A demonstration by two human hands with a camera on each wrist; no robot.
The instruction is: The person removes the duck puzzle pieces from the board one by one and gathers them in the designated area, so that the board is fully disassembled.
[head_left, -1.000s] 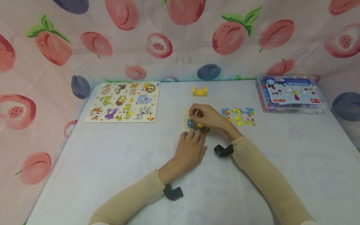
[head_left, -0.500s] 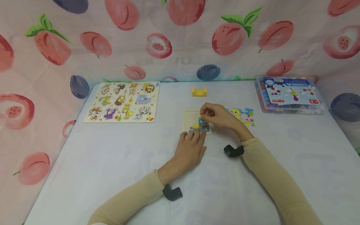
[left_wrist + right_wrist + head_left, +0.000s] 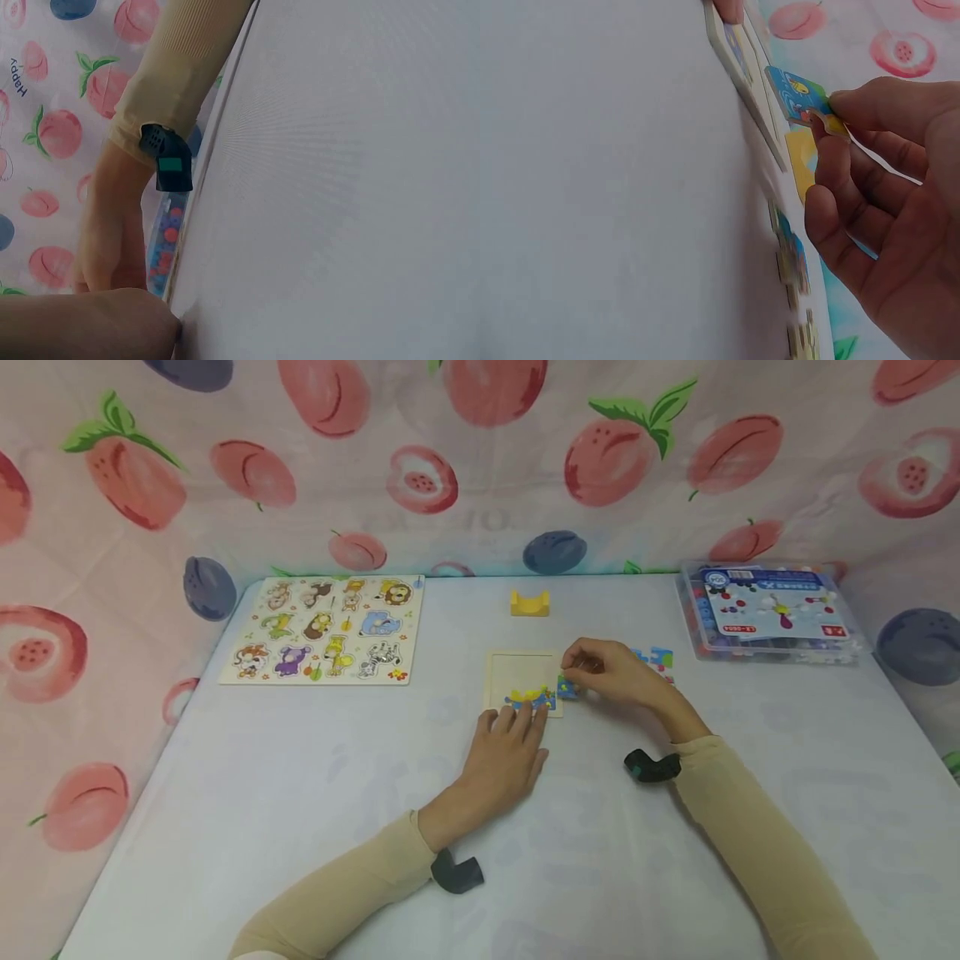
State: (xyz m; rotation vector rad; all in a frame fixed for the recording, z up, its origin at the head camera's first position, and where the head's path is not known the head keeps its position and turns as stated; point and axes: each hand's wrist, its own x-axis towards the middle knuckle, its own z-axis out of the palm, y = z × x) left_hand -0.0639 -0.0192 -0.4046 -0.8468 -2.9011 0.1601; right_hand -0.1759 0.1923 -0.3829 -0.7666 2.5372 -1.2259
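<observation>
My right hand (image 3: 618, 675) pinches a blue jigsaw piece (image 3: 799, 91) between thumb and fingertips, just off the right side of a small wooden puzzle tray (image 3: 517, 668). The right wrist view shows a yellow fish printed on this piece, lifted off the table. Joined blue and yellow pieces (image 3: 529, 697) lie along the near edge inside the tray. My left hand (image 3: 502, 756) rests at that near edge, its fingertips touching the tray and covering part of it. Loose jigsaw pieces (image 3: 662, 658) lie right of the tray, partly hidden behind my right hand.
An animal peg puzzle board (image 3: 322, 631) lies at the back left. A yellow notched block (image 3: 530, 605) stands behind the tray. At the back right is a clear plastic box (image 3: 772, 614) with coloured parts inside. Fruit-print cloth (image 3: 487, 460) hangs behind the table.
My right hand has moved right, from over the tray to beside it, carrying the jigsaw piece. More of the tray's bare floor shows. My left hand stays in place.
</observation>
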